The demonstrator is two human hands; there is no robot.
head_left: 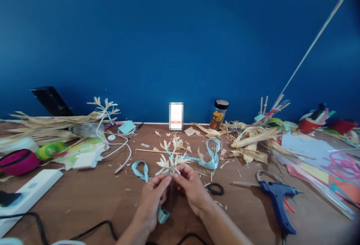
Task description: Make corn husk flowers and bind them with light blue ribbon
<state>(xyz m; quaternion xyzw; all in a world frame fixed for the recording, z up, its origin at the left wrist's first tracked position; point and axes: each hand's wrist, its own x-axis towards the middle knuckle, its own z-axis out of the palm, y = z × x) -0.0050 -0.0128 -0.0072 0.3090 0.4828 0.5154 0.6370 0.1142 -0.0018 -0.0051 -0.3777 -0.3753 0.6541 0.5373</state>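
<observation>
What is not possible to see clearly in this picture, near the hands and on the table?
Head view:
Base of the pale flower: hidden by left hand and right hand.
Cord of the glue gun: cut off by the bottom edge.
Print on the jar: too small to read.
White object: blurred by pixelation.

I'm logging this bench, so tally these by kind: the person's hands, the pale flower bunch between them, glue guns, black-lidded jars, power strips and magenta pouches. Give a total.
Left hand and right hand: 2
Pale flower bunch: 1
Blue glue gun: 1
Black-lidded jar: 1
White power strip: 1
Magenta pouch: 1
Total: 7
</observation>
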